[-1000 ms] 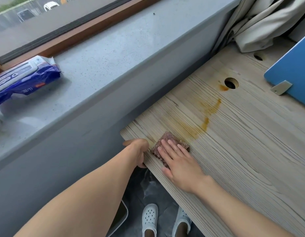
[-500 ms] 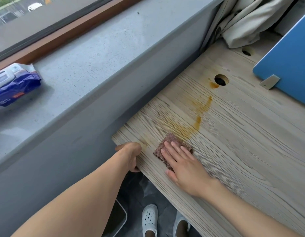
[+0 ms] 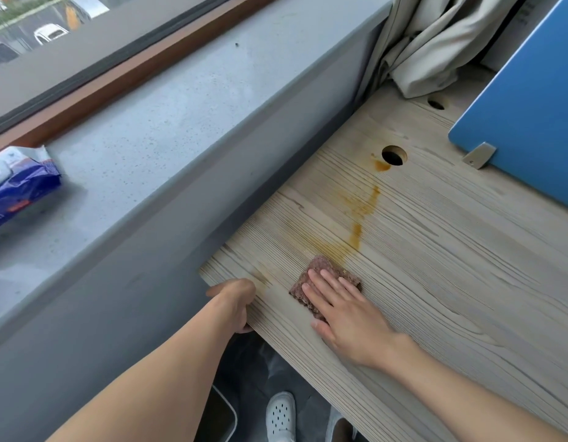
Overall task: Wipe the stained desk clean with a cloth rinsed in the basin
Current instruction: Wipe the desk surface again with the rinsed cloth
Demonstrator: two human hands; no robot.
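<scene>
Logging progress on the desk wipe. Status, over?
Right hand flat, pressing cloth at near end of stain. Left hand grips desk edge. Stain runs on to round hole. Blue panel apart, off the path.

Both our arms are bare, the left forearm and the right forearm uncovered along all the length that shows, and the left hand and right hand are bare as well. On our feet we wear white moulded clogs. The left clog has a rounded toe dotted with rows of small round holes, while of the right clog we see only a pale strip beside the edge of the desk.
</scene>
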